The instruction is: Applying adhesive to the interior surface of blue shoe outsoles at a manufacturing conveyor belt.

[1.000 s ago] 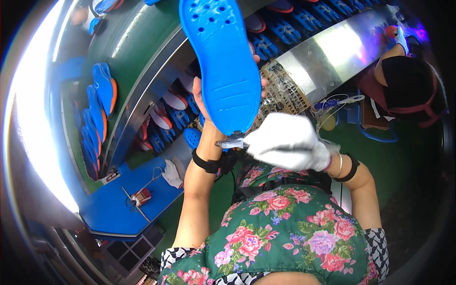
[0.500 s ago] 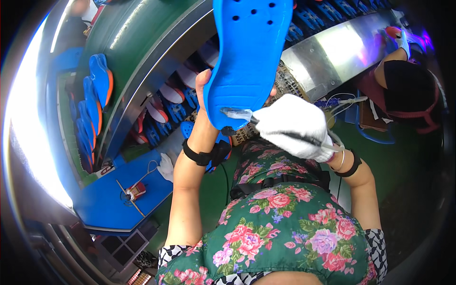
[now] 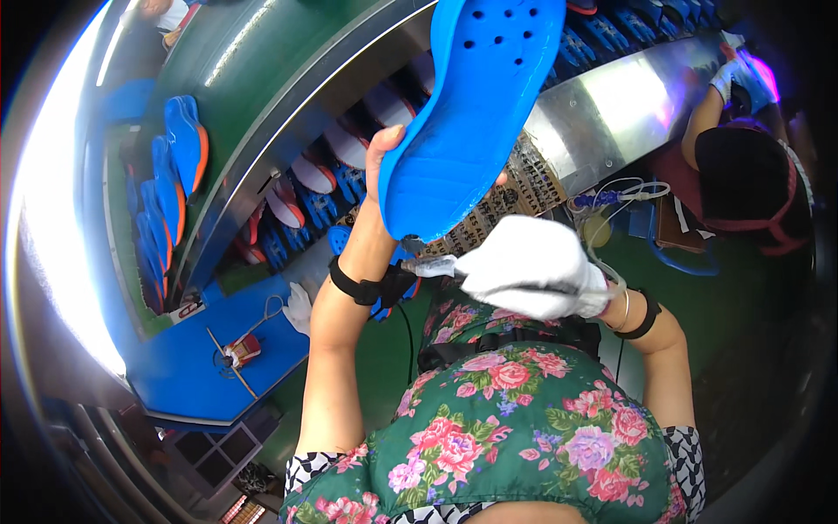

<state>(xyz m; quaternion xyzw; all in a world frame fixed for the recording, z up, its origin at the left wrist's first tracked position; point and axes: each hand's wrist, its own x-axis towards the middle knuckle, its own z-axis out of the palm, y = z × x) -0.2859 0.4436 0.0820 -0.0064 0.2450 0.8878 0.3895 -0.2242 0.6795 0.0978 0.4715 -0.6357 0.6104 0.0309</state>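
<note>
Sole [image 3: 467, 131], blue, perforated: upper centre of frame, gripped across its width by my left hand [image 3: 376, 179]. Tool [image 3: 431, 266], slim: centre of frame, clasped in my gloved right hand [image 3: 532, 269], below the sole.

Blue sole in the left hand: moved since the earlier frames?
Yes: the blue sole has swung, its holed end going to the right, closer to the silver metal panel behind it.

Lower left: blue tabletop [image 3: 175, 384], white glove [image 3: 298, 307] at its right edge. Upper left: green conveyor belt [image 3: 262, 65]. Right: co-worker [image 3: 740, 179], white cable [image 3: 648, 186] nearby.
</note>
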